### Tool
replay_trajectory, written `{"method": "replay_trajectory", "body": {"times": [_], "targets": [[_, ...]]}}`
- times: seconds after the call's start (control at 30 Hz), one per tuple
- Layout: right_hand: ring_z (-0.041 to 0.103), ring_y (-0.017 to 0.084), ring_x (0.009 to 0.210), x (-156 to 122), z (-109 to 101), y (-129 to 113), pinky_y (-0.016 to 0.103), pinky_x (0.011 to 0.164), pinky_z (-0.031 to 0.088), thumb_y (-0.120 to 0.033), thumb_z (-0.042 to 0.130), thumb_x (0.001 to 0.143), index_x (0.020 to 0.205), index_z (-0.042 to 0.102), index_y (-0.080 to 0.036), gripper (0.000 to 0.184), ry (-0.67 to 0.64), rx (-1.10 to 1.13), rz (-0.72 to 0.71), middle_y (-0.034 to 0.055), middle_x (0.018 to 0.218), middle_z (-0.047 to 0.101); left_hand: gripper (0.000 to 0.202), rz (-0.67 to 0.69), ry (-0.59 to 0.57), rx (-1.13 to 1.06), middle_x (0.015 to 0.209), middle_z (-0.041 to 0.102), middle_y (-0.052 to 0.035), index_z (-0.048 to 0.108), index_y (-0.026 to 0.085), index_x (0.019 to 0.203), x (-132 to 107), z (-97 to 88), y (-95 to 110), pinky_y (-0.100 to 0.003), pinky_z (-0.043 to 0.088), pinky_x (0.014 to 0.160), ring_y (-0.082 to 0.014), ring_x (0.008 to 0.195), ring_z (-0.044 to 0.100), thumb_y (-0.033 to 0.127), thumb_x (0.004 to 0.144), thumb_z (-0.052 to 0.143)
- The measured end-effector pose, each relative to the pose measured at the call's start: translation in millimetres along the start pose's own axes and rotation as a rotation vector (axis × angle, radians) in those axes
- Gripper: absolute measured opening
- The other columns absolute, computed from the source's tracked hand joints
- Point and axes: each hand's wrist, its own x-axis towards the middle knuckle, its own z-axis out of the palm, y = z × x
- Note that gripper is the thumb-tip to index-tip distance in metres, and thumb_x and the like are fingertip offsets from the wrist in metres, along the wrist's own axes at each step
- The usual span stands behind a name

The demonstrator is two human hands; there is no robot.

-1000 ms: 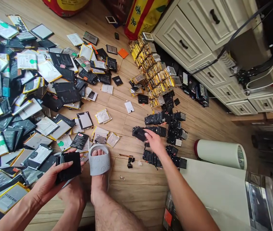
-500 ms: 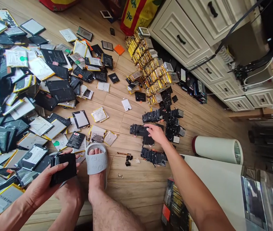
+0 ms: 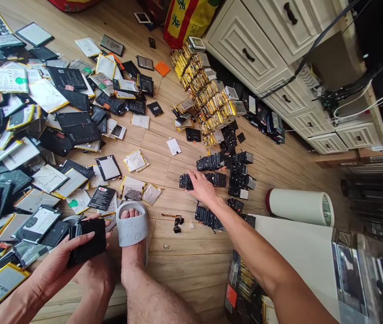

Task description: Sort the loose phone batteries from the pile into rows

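My left hand [image 3: 58,263] grips a small stack of black phone batteries [image 3: 88,240] low at the left, just beside my foot in a grey slipper [image 3: 132,227]. My right hand [image 3: 202,186] reaches out over the wooden floor and rests on a row of black batteries [image 3: 186,181] standing on edge, fingers curled over the row's right end. More black rows [image 3: 242,173] stand just past it, and another row [image 3: 208,217] lies under my forearm.
A large heap of loose flat batteries [image 3: 25,135] covers the floor at the left. Rows of gold batteries [image 3: 205,92] run toward white drawers [image 3: 262,40]. A white roll [image 3: 299,207] lies at the right, and a yellow and red sack [image 3: 186,18] stands at the back.
My right hand set a black battery into the row on the floor and now rests on that row. The left hand kept its stack and barely moved.
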Motion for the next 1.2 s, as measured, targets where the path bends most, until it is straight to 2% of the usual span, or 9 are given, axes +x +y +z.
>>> {"method": "replay_trajectory", "body": {"times": [0.13,0.23,0.43,0.6,0.77,0.87,0.97,1.07,1.2], "targets": [[0.052,0.031,0.134,13.3,10.4,5.8,0.045,0.109,0.048,-0.029,0.086,0.078,0.148,0.047,-0.024,0.080,0.003,0.033,-0.002,0.0126,0.144,0.057,0.067,-0.106,0.077,0.008,0.112,0.081,-0.0097,0.065,0.025,0.136,-8.0,8.8,6.8,-0.038,0.067,0.083,-0.0314,0.099,0.078,0.014,0.072,0.080],[0.054,0.031,0.131,16.5,9.2,13.0,0.044,0.106,0.049,-0.034,0.087,0.077,0.142,0.051,-0.026,0.074,-0.031,0.056,-0.018,0.0104,0.139,0.060,0.068,-0.109,0.055,0.003,0.112,0.081,-0.0052,0.065,0.032,0.135,-14.8,14.4,11.1,-0.041,0.067,0.087,-0.0320,0.105,0.077,0.017,0.071,0.083],[0.047,0.035,0.140,12.5,3.4,12.3,0.046,0.107,0.049,-0.036,0.085,0.080,0.159,0.030,-0.025,0.097,-0.044,0.020,-0.029,0.0158,0.157,0.042,0.065,-0.113,0.013,-0.018,0.113,0.081,-0.0035,0.065,0.036,0.135,-17.6,15.8,9.4,-0.038,0.067,0.085,-0.0289,0.098,0.079,0.012,0.076,0.079],[0.061,0.034,0.119,15.5,-0.5,11.3,0.043,0.098,0.052,-0.041,0.083,0.081,0.134,0.054,-0.014,0.066,-0.080,-0.062,-0.059,0.0185,0.129,0.063,0.078,-0.075,-0.068,-0.120,0.119,0.079,-0.0113,0.053,0.025,0.151,-12.5,11.9,5.5,-0.043,0.066,0.088,-0.0325,0.098,0.078,0.003,0.079,0.072],[0.064,0.035,0.109,20.7,7.3,12.2,0.042,0.088,0.054,-0.053,0.076,0.083,0.118,0.059,-0.014,0.055,-0.064,-0.093,-0.059,0.0192,0.116,0.068,0.061,-0.073,-0.257,-0.282,0.129,0.072,-0.0225,0.050,0.015,0.150,-8.5,7.7,8.5,-0.059,0.061,0.090,-0.0409,0.107,0.075,0.037,0.095,0.064],[0.061,0.038,0.119,18.8,11.9,11.1,0.045,0.096,0.053,-0.053,0.072,0.085,0.134,0.054,-0.013,0.066,-0.052,-0.109,-0.074,0.0217,0.129,0.065,0.056,-0.067,-0.323,-0.288,0.128,0.073,-0.0205,0.057,0.018,0.142,-9.8,8.7,13.3,-0.059,0.061,0.087,-0.0379,0.100,0.077,0.053,0.098,0.057],[0.054,0.040,0.131,12.7,5.7,9.9,0.050,0.103,0.051,-0.052,0.073,0.084,0.152,0.040,-0.012,0.086,-0.017,-0.123,-0.043,0.0242,0.146,0.055,0.048,-0.040,-0.346,-0.266,0.125,0.073,-0.0173,0.061,0.020,0.136,-11.7,10.6,17.0,-0.055,0.063,0.082,-0.0328,0.093,0.077,0.051,0.099,0.056],[0.049,0.043,0.137,0.2,-11.7,-4.0,0.055,0.108,0.048,-0.051,0.077,0.080,0.154,0.041,-0.014,0.090,0.077,-0.062,-0.010,0.0235,0.153,0.049,0.044,-0.013,-0.330,-0.255,0.122,0.073,-0.0156,0.062,0.021,0.132,-11.3,11.1,17.8,-0.051,0.064,0.079,-0.0300,0.091,0.077,0.049,0.098,0.060],[0.063,0.034,0.121,-29.2,-24.6,-75.2,0.050,0.104,0.053,-0.044,0.069,0.089,0.129,0.063,-0.022,0.047,0.105,0.357,0.042,0.0149,0.132,0.065,0.033,0.020,-0.267,-0.293,0.115,0.074,-0.0098,0.065,0.024,0.121,-8.5,12.6,13.4,-0.060,0.060,0.090,-0.0317,0.099,0.075,0.041,0.094,0.069]]}}
